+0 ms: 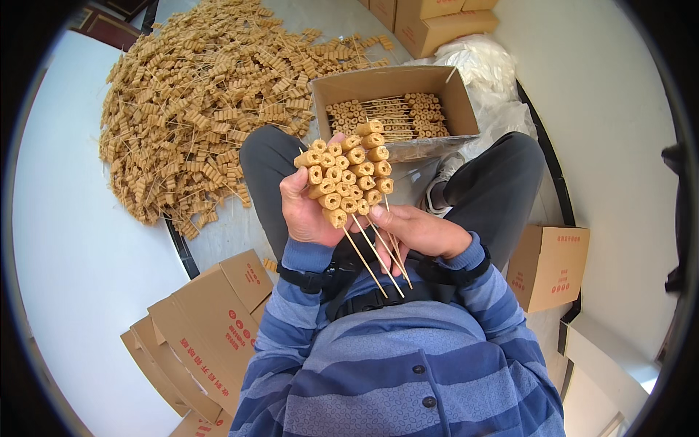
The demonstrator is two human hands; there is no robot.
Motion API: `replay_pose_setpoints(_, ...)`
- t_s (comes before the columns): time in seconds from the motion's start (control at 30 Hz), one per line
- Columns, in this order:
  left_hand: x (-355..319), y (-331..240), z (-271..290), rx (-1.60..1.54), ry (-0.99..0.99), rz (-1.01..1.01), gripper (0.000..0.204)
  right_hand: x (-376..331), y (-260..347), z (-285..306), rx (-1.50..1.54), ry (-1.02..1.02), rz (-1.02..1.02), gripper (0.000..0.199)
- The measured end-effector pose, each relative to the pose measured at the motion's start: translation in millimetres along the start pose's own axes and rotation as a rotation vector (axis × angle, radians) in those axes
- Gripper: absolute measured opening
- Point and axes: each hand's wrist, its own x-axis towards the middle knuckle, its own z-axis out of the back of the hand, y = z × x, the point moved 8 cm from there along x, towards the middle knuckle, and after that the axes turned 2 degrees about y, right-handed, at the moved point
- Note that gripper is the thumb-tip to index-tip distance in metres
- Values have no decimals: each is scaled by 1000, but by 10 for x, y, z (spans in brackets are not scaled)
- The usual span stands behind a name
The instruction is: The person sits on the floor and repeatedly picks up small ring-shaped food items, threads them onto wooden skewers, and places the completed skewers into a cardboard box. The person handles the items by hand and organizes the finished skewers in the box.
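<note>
We are looking down at a bundle of thin wooden skewers threaded with short tan ridged rolls [348, 175], held up over the lap between both hands. Our left hand [309, 207] is wrapped around the loaded end, fingers curled along the left side of the rolls and the thumb pressed against them. Our right hand [416, 231] is closed around the bare sticks lower down, where they fan out toward the chest. So the bundle's long axis runs from the roll-covered tips, up and away from us, down to the pointed bare ends near our striped blue pullover [408, 364]. Both hands are fully closed on it; neither has a free finger.

The relation that counts is with the open brown cardboard box [444, 91] resting at the knees. It lies straight ahead of the bundle, just beyond the loaded tips and slightly toward the right hand's side. The skewers already in it lie across the box, from side to side, in neat rows, which is roughly crosswise to the way our bundle points now.

The rolls look dry, porous and ribbed, a pale straw colour; the sticks are smooth and light. A large loose heap of the same tan skewered rolls [189, 109] sprawls over the pale floor's far left part, well apart from the hands. Folded flat cardboard cartons [211, 328] lie at our lower left.
</note>
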Motion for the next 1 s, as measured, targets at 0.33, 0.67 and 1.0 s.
replay_pose_setpoints(0.33, -21, -100, 105, -6, -53, -89, 81, -188, 109, 227, -351, -344, 67, 54)
replay_pose_setpoints(0.67, -61, -95, 94, 23, -119, -153, 75, -190, 239, 164, -341, -348, 216, 54)
replay_pose_setpoints(1.0, -49, 10, 84, -25, -91, -54, 77, -106, 54, 53, -57, -159, 42, 53)
